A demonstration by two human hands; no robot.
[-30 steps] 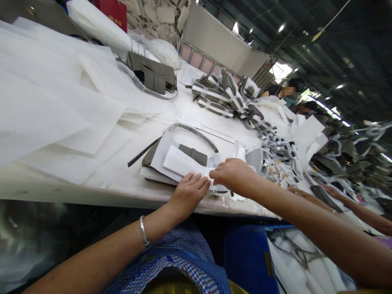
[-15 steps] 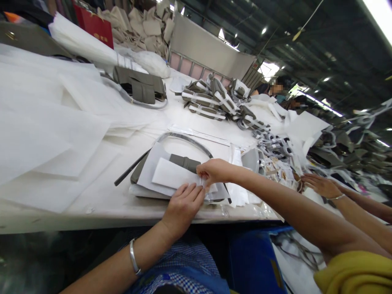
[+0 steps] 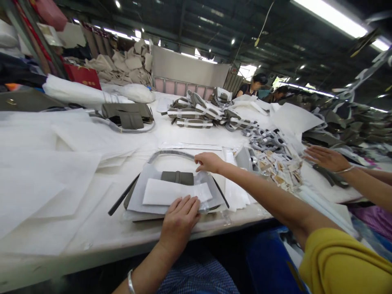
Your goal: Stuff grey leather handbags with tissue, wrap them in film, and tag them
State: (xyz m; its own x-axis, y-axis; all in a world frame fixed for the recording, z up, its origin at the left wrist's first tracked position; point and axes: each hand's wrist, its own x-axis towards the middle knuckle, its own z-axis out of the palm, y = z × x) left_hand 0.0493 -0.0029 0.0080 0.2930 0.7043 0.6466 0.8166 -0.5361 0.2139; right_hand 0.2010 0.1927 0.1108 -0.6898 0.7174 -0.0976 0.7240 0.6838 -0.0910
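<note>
A grey-green handbag (image 3: 130,197) lies on the table in front of me, with a grey sheet (image 3: 138,200) over it. Its grey-wrapped strap (image 3: 174,153) arches behind, and a dark strap end (image 3: 122,196) sticks out to the left. A grey-green tab (image 3: 177,177) shows above a folded white foam sheet (image 3: 162,192). My left hand (image 3: 180,220) rests flat on the foam's lower right edge, fingers stretched. Over the bag's upper right, beside the strap, my right hand (image 3: 210,162) hovers with bent fingers, thumb apart, nothing visible in it.
White sheets (image 3: 39,175) spread over the left of the table (image 3: 196,136). Another handbag (image 3: 128,114) and a pile of wrapped bags (image 3: 196,110) stand behind. Tags (image 3: 278,167) and wrapped straps (image 3: 266,141) lie right, near a co-worker's hand (image 3: 329,158).
My right hand has lifted off the foam and moved up toward the strap. My left hand stays on the foam's edge. The camera view has tilted and shifted.
</note>
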